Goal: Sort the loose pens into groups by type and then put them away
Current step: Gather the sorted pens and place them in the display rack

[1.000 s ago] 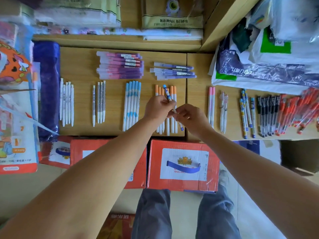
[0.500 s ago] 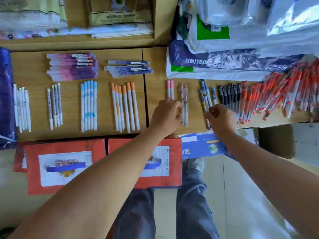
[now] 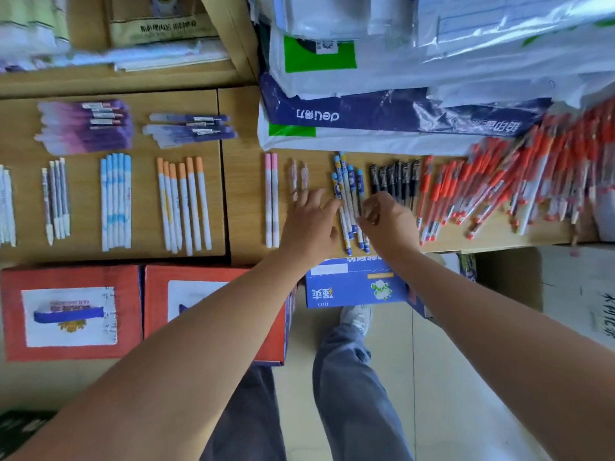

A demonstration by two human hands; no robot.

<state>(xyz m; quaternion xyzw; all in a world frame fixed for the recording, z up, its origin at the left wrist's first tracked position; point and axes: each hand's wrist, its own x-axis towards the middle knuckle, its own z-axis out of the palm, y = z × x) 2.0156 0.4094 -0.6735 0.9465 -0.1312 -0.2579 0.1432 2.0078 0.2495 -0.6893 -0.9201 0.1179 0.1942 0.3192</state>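
Pens lie sorted in rows on the wooden table [image 3: 244,181]: white pens [image 3: 6,207], grey pens [image 3: 56,197], light-blue pens [image 3: 114,201], orange-capped pens [image 3: 186,201], two pink pens [image 3: 271,194], two clear pens [image 3: 298,176], blue patterned pens [image 3: 346,181], black pens [image 3: 396,178] and a loose heap of red pens [image 3: 499,194]. My left hand [image 3: 312,224] lies flat, fingers spread, its fingertips against the left side of the blue patterned group. My right hand [image 3: 389,221] has curled fingers and pinches a pen on that group's right side.
Purple pen packs [image 3: 83,128] and blue-purple packs [image 3: 189,128] lie behind the rows. Plastic bags of stock [image 3: 366,118] pile up at the back right. Red boxes [image 3: 70,277] and a blue box [image 3: 352,287] stand below the table's front edge, by my legs.
Both hands held a blue-capped pen above the orange-capped row. They moved right with it to the blue patterned group, where the left hand now lies flat beside it.
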